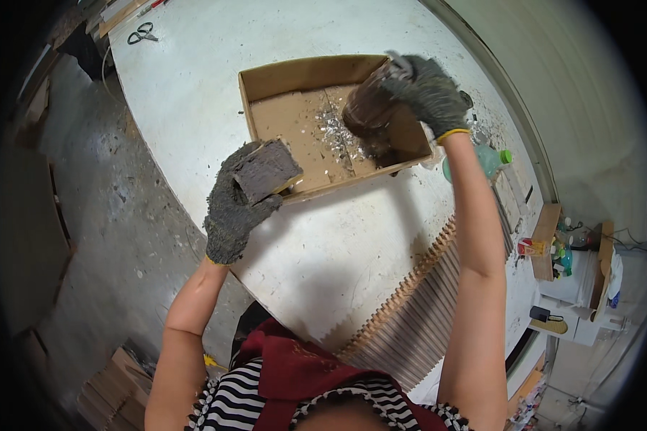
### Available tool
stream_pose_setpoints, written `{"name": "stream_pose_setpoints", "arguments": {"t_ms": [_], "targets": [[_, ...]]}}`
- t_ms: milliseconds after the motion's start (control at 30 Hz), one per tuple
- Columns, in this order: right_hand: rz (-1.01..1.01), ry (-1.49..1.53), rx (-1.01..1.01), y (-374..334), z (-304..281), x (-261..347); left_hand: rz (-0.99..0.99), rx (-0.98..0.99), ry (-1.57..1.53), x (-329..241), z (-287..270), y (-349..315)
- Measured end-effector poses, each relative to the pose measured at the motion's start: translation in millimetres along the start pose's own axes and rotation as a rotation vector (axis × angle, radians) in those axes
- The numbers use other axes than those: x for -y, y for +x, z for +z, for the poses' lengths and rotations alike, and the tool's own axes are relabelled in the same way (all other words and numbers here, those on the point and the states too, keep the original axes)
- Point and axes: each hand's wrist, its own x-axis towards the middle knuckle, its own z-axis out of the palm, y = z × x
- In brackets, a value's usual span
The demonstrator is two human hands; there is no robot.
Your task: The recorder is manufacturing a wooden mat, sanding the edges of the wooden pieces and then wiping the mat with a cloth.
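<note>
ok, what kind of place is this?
Probably a small workshop: a scuffed white worktable with scissors, a shallow cardboard box holding debris, a row of wooden slats, and a stained concrete floor.

A large white worktable [194, 108], scuffed and speckled, fills the middle of the scene. A grey concrete floor [108, 208], stained and dusty, is seen at the left, with stacked cardboard [115, 391] at the near left. A pale wall [575, 93] is seen along the far right. A cluttered white shelf unit [579, 287] is placed at the right. Soft, even light is cast throughout.
</note>
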Motion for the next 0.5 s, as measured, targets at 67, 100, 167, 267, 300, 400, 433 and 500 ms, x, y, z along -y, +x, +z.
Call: {"name": "stream_pose_setpoints", "arguments": {"t_ms": [67, 100, 167, 267, 300, 400, 433, 500], "targets": [[-0.025, -0.01, 0.012, 3.8, -31.0, 3.6, -0.039, -0.01, 0.002, 2.4, -3.0, -5.1], [-0.11, 0.058, -0.035, 4.7, -42.3, 7.3, -0.035, -0.019, 0.044, 3.8, -4.0, -7.7], [-0.133, 0.118, 0.035, 5.1, -51.6, 20.5, -0.05, -0.019, -0.004, 6.0, -4.5, -14.4], [-0.266, 0.18, -0.017, 1.1, -31.4, 52.0, -0.027, -0.019, 0.009, 7.6, -3.3, -22.4], [-0.213, 0.167, 0.012, 1.7, -15.8, 64.8, -0.017, -0.015, 0.017, 7.7, -2.5, -23.6], [-0.13, 0.175, 0.151, 2.1, 26.2, 100.0, 0.048, 0.036, 0.044, 6.8, -1.9, -23.9], [-0.083, 0.175, 0.221, 1.8, 35.8, 108.0, 0.043, 0.042, 0.029, 6.2, -1.8, -23.5], [-0.074, 0.161, 0.248, -0.7, 47.8, 117.2, 0.003, 0.043, 0.027, 5.2, -2.0, -22.9]]}}
